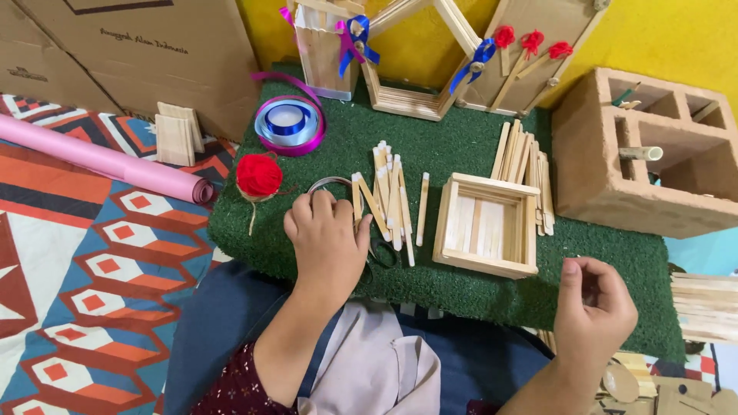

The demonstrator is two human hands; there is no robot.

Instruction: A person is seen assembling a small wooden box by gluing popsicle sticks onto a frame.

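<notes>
My left hand lies palm down on the green turf mat, fingers bent over a thin grey ring. A dark scissor-like loop shows just right of its thumb; what the hand grips is hidden. Loose wooden sticks lie beside its fingertips. Right of them stands a square stick-built box. My right hand hovers off the mat's near right corner, fingers curled toward the thumb, nothing visible in it.
A red yarn ball and a blue-and-purple ribbon spool sit left on the mat. Stick frames with ribbons stand at the back. A hollow brick block is right, a pink paper roll left, cardboard behind.
</notes>
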